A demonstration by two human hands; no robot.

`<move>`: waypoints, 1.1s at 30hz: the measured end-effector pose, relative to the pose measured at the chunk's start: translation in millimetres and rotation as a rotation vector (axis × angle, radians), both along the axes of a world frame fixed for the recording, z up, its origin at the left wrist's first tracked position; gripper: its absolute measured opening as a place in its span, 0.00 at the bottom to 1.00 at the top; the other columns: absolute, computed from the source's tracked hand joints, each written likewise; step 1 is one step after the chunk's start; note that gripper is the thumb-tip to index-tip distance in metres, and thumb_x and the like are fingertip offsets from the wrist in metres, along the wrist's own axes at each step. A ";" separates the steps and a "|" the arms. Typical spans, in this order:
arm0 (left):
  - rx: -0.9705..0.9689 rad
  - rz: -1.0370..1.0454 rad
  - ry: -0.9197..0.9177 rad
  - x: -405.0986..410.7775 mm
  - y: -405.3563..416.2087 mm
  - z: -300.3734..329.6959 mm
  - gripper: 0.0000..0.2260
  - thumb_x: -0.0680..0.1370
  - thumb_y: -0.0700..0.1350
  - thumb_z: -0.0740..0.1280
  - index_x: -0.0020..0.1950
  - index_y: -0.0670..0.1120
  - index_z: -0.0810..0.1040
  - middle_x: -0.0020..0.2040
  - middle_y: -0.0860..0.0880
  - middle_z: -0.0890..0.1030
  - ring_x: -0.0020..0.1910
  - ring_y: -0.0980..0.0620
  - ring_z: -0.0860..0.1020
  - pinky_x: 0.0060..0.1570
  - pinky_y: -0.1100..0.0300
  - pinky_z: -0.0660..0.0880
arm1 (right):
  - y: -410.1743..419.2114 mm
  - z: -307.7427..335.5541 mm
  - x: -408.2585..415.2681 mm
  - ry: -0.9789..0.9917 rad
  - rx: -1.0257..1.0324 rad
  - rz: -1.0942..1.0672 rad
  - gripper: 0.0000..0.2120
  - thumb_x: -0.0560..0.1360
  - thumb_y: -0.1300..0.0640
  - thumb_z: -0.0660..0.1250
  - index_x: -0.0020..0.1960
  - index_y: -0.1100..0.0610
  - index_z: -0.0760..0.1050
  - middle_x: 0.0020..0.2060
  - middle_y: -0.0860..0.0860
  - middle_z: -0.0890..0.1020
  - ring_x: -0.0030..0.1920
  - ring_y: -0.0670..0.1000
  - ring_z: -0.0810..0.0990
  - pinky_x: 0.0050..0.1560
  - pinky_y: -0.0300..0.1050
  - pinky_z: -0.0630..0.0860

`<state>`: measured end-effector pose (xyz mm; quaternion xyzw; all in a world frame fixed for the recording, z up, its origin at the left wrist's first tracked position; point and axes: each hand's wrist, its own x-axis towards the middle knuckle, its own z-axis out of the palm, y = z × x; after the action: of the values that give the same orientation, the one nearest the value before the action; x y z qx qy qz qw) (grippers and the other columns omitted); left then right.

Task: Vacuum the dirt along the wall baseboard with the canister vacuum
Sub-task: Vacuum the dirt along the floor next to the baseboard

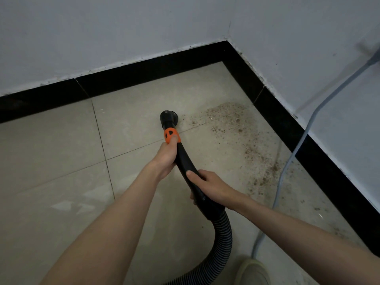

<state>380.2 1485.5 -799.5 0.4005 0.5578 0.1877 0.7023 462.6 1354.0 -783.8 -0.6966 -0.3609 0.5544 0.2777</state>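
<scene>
Gripping the vacuum wand near the dirty corner

Both hands held the black vacuum wand (185, 161) over the beige tiled floor (51, 161). The left hand (165, 156) was curled round the upper part of the wand, its thumb lying on the orange collar (171, 135) just behind the round nozzle (169, 117). The right hand (207, 185) wrapped the wand lower down, close to where the ribbed black hose (223, 237) joined it; the hose curved down and left out of the bottom edge of the view.

The nozzle sat on or just above a tile, at the left edge of the dirt (236, 128); whether it touched the floor could not be told. The dirt, brown specks and crumbs, lay scattered in a band along the right-hand black baseboard (287, 128), densest near the corner and thinning toward the lower right. A second run of baseboard met it at the corner under the pale wall (102, 38).

Left of the nozzle the floor stretched open up to the far baseboard. On the right, a thin pale cable (287, 161) hung down the wall, crossed the baseboard and trailed over the dirty strip of floor. A light-coloured shoe (254, 272) showed at the bottom, just right of the hose
</scene>
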 end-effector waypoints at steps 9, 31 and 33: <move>-0.043 -0.022 -0.046 6.0 -17.5 0.7 0.14 0.82 0.51 0.55 0.45 0.43 0.70 0.40 0.46 0.71 0.37 0.51 0.72 0.37 0.60 0.72 | -11.4 -4.7 -2.4 -0.292 0.028 0.037 0.19 0.78 0.37 0.56 0.42 0.51 0.70 0.28 0.49 0.82 0.29 0.45 0.81 0.38 0.44 0.79; -0.048 0.132 0.019 -6.0 -4.6 -0.8 0.16 0.80 0.56 0.59 0.48 0.42 0.71 0.41 0.46 0.74 0.39 0.50 0.75 0.35 0.58 0.73 | 3.1 7.4 4.2 -0.180 0.042 0.138 0.20 0.80 0.40 0.58 0.40 0.55 0.70 0.29 0.51 0.82 0.29 0.48 0.81 0.38 0.45 0.78; -0.018 0.124 0.047 -4.8 -14.8 -5.2 0.16 0.80 0.56 0.58 0.48 0.42 0.71 0.40 0.47 0.73 0.38 0.50 0.74 0.34 0.58 0.72 | -7.7 5.8 0.2 -0.209 0.027 0.136 0.20 0.80 0.39 0.57 0.41 0.54 0.70 0.30 0.52 0.82 0.32 0.51 0.82 0.40 0.46 0.79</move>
<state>375.5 1470.7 -804.8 0.3634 0.5995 0.2165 0.6795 462.8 1346.3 -778.0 -0.7207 -0.4419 0.4913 0.2095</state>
